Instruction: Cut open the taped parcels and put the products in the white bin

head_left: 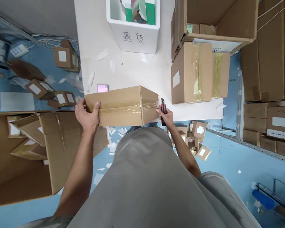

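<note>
A taped cardboard box lies at the near edge of the white table, its clear tape running along the side that faces me. My left hand grips its left end, thumb on the near side and fingers round the corner. At the right end, my right hand is closed on a red and black box cutter that points away from me. The fingertips of that hand reach the box's right end.
A white foam bin with green packages stands at the back. Two taped boxes and a large open carton are on the right. Another open carton is at left. Small boxes and paper scraps litter the blue floor.
</note>
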